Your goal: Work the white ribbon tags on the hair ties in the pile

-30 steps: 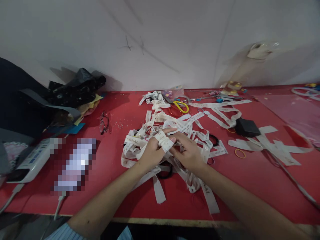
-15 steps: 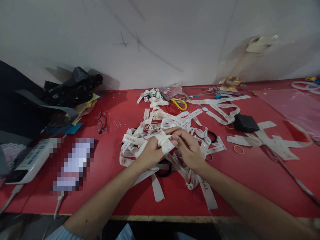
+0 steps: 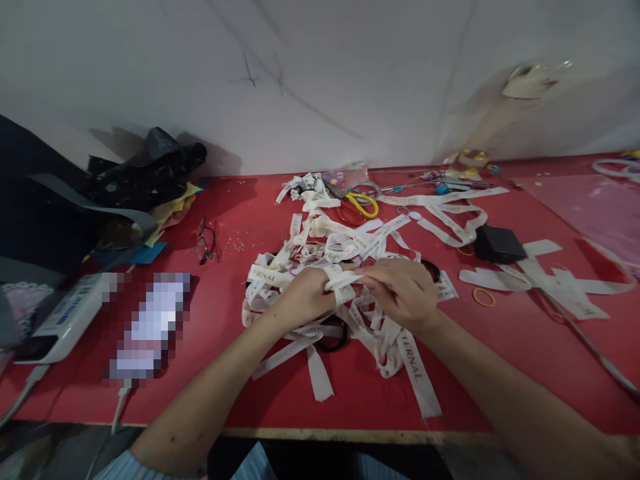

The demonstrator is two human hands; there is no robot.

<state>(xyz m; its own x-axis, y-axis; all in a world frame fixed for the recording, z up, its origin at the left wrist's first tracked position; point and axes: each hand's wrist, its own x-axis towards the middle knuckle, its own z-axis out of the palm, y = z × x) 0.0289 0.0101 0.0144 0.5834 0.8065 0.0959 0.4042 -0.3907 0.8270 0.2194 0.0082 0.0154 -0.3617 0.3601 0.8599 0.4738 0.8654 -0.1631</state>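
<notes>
A tangled heap of white printed ribbon lies on the red table. My left hand is closed with a piece of that ribbon wound round its fingers. My right hand is beside it, fingers pinched on the ribbon's free end at the left fingertips. A black hair tie lies under my left wrist, half hidden. Loose ribbon strips trail toward the table's front edge.
Yellow-handled scissors and a pair of glasses lie further back. A small black box and more ribbon pieces are on the right. A black bag, a white device and a blurred item sit left.
My right hand has shifted right and turned palm down, drawing the ribbon end sideways off the left fingers. My left hand has lowered slightly toward the heap.
</notes>
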